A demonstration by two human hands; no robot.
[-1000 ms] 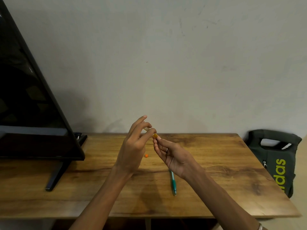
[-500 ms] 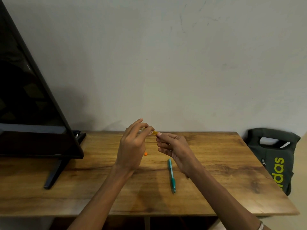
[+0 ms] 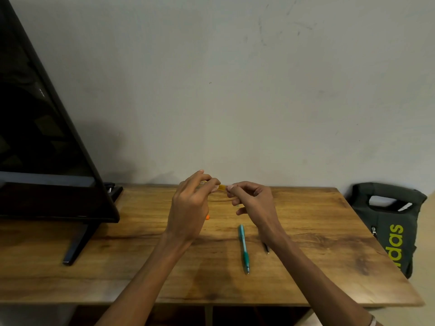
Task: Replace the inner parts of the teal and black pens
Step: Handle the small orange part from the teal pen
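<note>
The teal plastic pen [image 3: 243,248] lies on the brown wooden table [image 3: 329,231], just in front of the right wrist, and it looks whole, with its tip toward the near edge. A thin dark pen tip [image 3: 267,248] shows just beside the right wrist; perhaps it is the black pen, but the arm hides most of it. The left hand [image 3: 188,208] and the right hand [image 3: 253,200] are raised over the table, and their fingertips pinch the two ends of a small yellow-orange piece [image 3: 221,187]; what part it is I cannot tell. A tiny orange bit [image 3: 207,217] rests on the table behind the left hand. I judge the work is somewhere in the middle: one small part is in the fingers, and the teal pen seems not yet opened.
</note>
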